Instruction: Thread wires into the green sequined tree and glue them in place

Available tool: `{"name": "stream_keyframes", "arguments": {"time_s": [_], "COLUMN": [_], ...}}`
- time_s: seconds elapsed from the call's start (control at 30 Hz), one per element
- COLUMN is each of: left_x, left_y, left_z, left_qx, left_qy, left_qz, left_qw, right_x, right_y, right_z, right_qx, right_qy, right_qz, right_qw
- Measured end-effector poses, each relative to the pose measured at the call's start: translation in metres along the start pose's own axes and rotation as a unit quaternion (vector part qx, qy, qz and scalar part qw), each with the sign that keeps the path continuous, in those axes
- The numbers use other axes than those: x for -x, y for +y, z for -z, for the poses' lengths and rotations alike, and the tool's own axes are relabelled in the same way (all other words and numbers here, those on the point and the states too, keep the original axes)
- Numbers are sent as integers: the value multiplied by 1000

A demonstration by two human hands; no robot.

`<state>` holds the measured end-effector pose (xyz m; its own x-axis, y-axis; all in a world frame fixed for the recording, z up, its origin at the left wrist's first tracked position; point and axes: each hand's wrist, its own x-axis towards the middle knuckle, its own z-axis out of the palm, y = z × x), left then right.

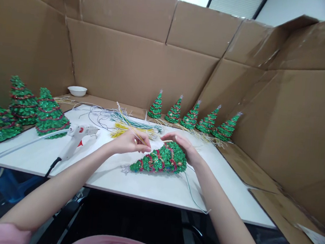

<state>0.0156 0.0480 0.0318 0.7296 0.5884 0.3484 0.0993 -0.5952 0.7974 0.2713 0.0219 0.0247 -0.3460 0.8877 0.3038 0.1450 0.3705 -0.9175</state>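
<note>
A small green Christmas tree (159,159) with red garlands lies on its side on the white table, its clear star (125,169) pointing left. My left hand (132,142) is closed in a pinch just above the tree's middle, on a thin yellow wire (138,136) that slants up and left. Curved round the base end, my right hand (185,147) steadies the tree; some of its fingers are hidden behind it. From the base a thin green wire (190,192) trails toward the table's front edge.
A white glue gun (73,140) stands at the left, its cord over the front edge. Behind my hands lie bundles of yellow wires (118,130) and green wires (133,122). Starred trees (190,115) line the back right; larger trees (51,115) stand left. Cardboard walls (122,60) surround the table.
</note>
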Motion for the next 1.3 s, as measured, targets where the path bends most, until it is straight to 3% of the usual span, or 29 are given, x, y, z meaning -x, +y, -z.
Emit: {"name": "stream_keyframes", "arguments": {"time_s": [0.13,0.33,0.8,1.3], "left_x": [0,2,1,2], "left_y": [-2,0,-2,0], "left_z": [2,5,1,2], "left_qx": [-7,-87,-85,-32], "left_qy": [-11,-38,17,-74], "left_qz": [-2,-9,-43,-52], "left_qw": [1000,995,995,995], "right_x": [0,1,1,1], "right_y": [-3,-5,-3,-3], "right_z": [-3,-3,-2,-2], "right_qx": [36,46,44,43], "right_qy": [-53,-64,-74,-68], "right_qz": [-9,-14,-10,-15], "right_qw": [998,997,996,997]}}
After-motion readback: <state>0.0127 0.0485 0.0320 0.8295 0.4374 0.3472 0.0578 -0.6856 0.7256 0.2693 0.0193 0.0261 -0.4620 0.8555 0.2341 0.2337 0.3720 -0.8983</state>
